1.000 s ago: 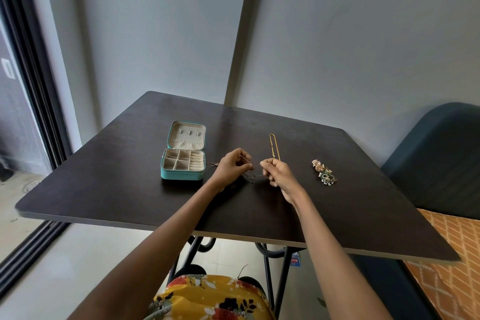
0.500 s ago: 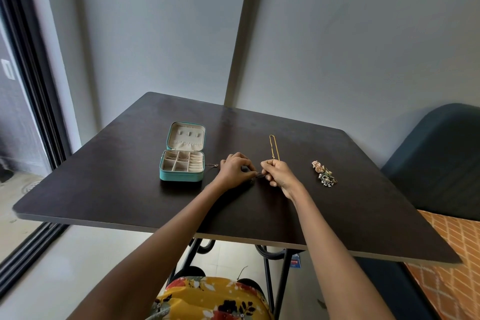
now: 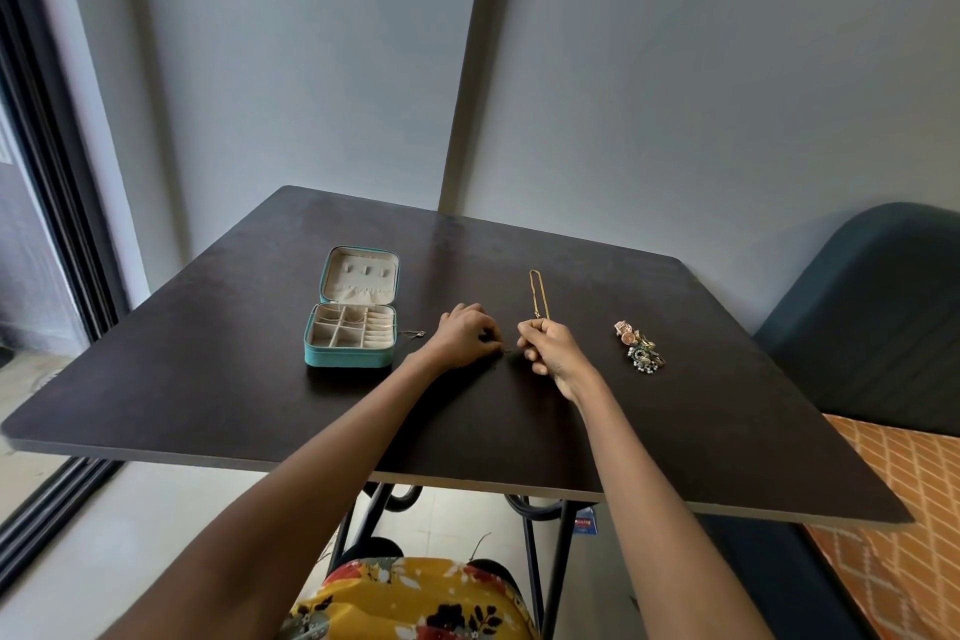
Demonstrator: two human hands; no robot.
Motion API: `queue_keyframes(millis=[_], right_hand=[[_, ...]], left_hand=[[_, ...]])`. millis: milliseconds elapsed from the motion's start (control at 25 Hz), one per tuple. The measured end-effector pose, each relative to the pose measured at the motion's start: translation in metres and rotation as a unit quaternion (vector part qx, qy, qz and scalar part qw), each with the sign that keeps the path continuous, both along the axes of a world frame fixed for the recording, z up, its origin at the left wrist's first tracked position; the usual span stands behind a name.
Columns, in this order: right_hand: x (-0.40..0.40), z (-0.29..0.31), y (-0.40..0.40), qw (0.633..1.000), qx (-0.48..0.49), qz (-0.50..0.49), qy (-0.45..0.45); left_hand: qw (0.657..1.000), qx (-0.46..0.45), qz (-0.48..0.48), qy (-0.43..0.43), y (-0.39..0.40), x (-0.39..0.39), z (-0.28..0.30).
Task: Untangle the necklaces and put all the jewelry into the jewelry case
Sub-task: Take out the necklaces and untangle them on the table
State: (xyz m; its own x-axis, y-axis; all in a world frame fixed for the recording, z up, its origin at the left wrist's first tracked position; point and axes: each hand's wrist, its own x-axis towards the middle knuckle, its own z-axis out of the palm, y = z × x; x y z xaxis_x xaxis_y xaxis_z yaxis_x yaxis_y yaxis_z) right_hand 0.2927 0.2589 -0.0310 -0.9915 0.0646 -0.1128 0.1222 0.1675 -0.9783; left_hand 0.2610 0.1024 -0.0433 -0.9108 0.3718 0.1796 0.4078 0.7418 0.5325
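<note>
A teal jewelry case (image 3: pixel 349 358) lies open on the dark table (image 3: pixel 208 379), its cream compartments showing. My left hand (image 3: pixel 465 335) and my right hand (image 3: pixel 545 348) sit close together mid-table, each pinching part of a thin dark necklace (image 3: pixel 508 351) that stretches between their fingertips. One end of this chain (image 3: pixel 413 334) trails left toward the case. A gold necklace (image 3: pixel 538 294) lies straight on the table just beyond my right hand. A small heap of earrings and rings (image 3: pixel 638 346) rests to the right.
The table's front edge (image 3: pixel 467 481) is near my body, with black metal legs below. A dark blue chair (image 3: pixel 872 317) stands at the right, and a sliding door frame (image 3: pixel 47 203) runs along the left.
Both hands have drawn closer together and lowered to the table, the dark necklace now held short between their fingertips. The case, gold necklace and heap of small jewelry have not moved.
</note>
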Motion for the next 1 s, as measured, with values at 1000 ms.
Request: queue_keyframes(millis=[1000], right_hand=[[0.012, -0.005, -0.006, 0.998, 0.053, -0.034, 0.028]], left_hand=[[0.932, 0.338, 0.034, -0.126, -0.003, -0.004, -0.004]])
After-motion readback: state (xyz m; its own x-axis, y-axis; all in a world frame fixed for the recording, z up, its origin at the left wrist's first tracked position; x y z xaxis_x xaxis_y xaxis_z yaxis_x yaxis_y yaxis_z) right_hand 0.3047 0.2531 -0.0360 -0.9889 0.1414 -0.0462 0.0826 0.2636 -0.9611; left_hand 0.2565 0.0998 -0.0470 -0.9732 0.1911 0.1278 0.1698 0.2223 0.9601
